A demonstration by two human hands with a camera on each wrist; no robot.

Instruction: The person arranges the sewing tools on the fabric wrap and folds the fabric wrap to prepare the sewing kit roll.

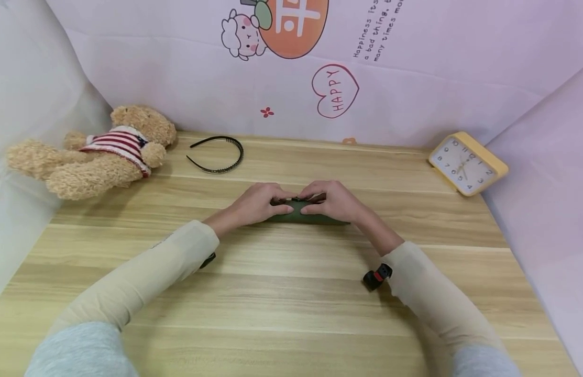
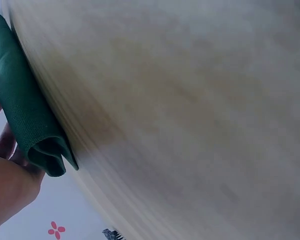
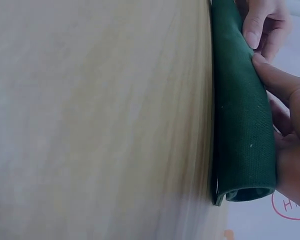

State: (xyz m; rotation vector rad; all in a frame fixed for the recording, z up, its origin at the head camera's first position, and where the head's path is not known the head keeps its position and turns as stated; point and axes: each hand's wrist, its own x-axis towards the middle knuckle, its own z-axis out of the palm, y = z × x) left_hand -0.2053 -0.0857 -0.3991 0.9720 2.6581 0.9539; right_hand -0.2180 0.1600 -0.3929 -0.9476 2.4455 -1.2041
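A rolled-up piece of dark green woven cloth [image 1: 315, 218] lies sideways on the table in front of the person. My left hand [image 1: 259, 204] grips its left part, thumb on the near side and fingers over the far side. From the other side my right hand [image 1: 336, 201] holds it the same way, the two thumbs close together near the middle. A small dark piece shows between the fingertips at the roll's top; what it is cannot be made out. In the right wrist view the end of the green roll [image 3: 245, 125] shows a curled layer and a loose flap against the table.
A teddy bear [image 1: 117, 149] in a striped shirt lies at the back left, with a black headband [image 1: 239, 152] to its right. At the back right stands a yellow clock [image 1: 468, 163]. Printed white cloth [image 1: 414, 99] hangs behind the wooden table [image 1: 272, 303].
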